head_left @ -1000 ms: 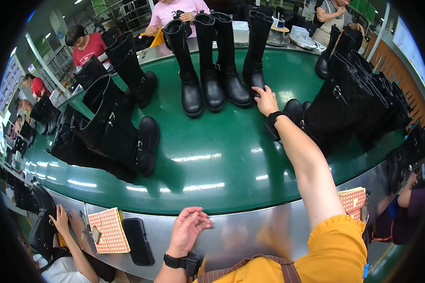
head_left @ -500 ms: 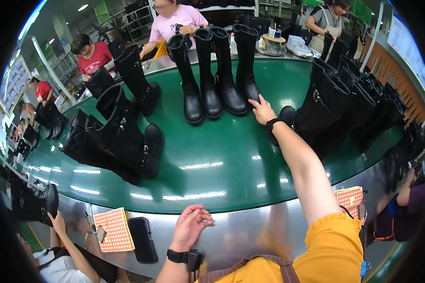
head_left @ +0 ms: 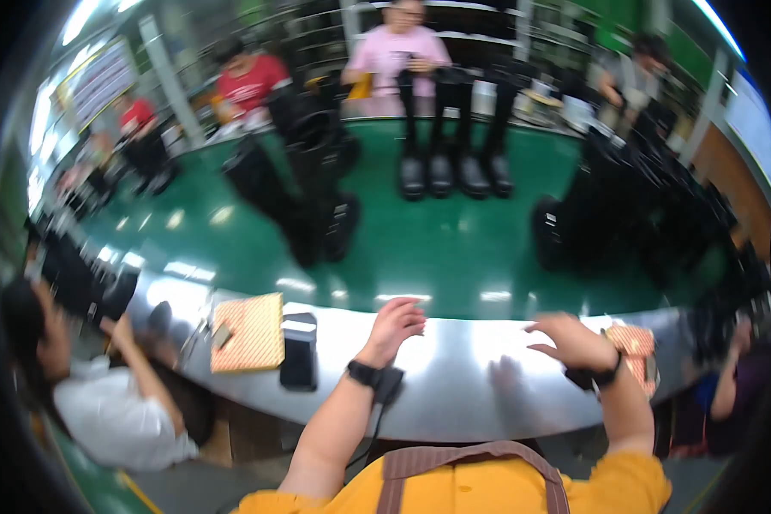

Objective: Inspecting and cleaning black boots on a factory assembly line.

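My left hand point(head_left: 394, 330) hovers by the near edge of the green tabletop, above the metal border, loosely bent and holding nothing. My right hand point(head_left: 576, 341) is over the metal border too, thumb and fingers apart, empty. Beyond both hands, several tall black boots point(head_left: 439, 146) stand upright in a row at the far side. Another group of black boots point(head_left: 325, 193) leans at left, blurred by motion. More black boots point(head_left: 621, 197) are crowded together on the right, their buckles hard to make out. None of the boots touches my hands.
A patterned orange sheet pad point(head_left: 253, 334) and a black phone point(head_left: 299, 353) lie on the metal border point(head_left: 454, 385) at left. A similar pad point(head_left: 632, 347) is beside my right wrist. A co-worker in white point(head_left: 120, 411) handles a boot at left; others work across the table.
My right hand has left the far row of boots and come back to the near metal border. My left hand stays near the edge. The view has shifted, with blur.
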Available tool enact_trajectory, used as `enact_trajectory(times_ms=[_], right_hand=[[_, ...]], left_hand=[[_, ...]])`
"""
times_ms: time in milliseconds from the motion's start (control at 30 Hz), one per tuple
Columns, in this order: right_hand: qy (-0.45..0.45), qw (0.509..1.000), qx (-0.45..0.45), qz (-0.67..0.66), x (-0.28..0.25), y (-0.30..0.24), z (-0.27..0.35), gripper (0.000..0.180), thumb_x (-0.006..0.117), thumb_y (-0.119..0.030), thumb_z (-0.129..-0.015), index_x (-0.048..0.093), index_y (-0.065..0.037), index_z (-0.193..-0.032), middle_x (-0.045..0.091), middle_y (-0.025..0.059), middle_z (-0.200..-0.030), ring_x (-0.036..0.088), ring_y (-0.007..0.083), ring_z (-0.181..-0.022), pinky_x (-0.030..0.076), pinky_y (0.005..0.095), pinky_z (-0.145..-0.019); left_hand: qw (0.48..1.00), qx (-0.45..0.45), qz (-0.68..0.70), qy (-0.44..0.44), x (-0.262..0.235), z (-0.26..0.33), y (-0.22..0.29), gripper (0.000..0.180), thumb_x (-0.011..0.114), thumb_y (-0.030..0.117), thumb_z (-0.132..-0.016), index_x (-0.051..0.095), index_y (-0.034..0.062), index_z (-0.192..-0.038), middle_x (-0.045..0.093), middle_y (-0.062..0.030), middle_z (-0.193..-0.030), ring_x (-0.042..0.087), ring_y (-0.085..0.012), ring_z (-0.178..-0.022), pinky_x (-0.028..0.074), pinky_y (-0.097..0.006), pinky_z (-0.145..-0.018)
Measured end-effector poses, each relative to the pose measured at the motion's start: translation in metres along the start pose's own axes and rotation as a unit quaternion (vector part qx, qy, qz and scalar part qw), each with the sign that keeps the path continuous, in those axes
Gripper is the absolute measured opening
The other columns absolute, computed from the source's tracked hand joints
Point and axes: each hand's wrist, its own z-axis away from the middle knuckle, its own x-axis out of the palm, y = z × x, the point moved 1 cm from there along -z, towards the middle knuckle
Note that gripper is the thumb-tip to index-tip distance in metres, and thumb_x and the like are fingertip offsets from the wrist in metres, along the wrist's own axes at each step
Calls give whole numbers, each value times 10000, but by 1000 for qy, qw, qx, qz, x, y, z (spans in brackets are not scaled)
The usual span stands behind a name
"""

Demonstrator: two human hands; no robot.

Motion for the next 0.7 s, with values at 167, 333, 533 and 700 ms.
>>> enact_trajectory(times_ms=[167, 333, 533, 700], right_hand=[[-82, 950, 242, -178, 58, -34, 98, 278, 636, -223, -852, 674, -52, -1067, 683, 188, -962, 657, 321, -925, 509, 379, -810], [58, 815, 281, -503, 99, -75, 156, 276, 573, -213, -952, 613, 11, -1108, 663, 113, -995, 614, 169, -860, 476, 259, -740], [-30, 822, 274, -499, 105, -107, 168, 230, 612, -209, -912, 651, -31, -1052, 635, 57, -815, 547, 159, -670, 423, 276, -633], [-4, 886, 215, -410, 150, -97, 155, 235, 609, -214, -910, 653, -32, -1052, 637, 67, -824, 553, 172, -689, 427, 285, -646]], left_hand=[[997, 22, -58, 38, 0, 1, -4, 224, 537, 93, -909, 504, -11, -1105, 574, -120, -885, 639, -204, -772, 560, -320, -652], [981, -1, -191, 45, 21, 32, -12, 205, 503, 148, -921, 538, 17, -1075, 546, -68, -854, 576, -144, -701, 510, -272, -617], [953, -67, -244, -167, 54, 138, -22, 255, 531, 252, -940, 570, 58, -1102, 580, -16, -876, 583, -110, -730, 493, -237, -596], [821, -181, -392, -374, 27, 218, -58, 274, 558, 297, -929, 630, 35, -953, 595, 2, -797, 571, -88, -710, 470, -243, -586]])
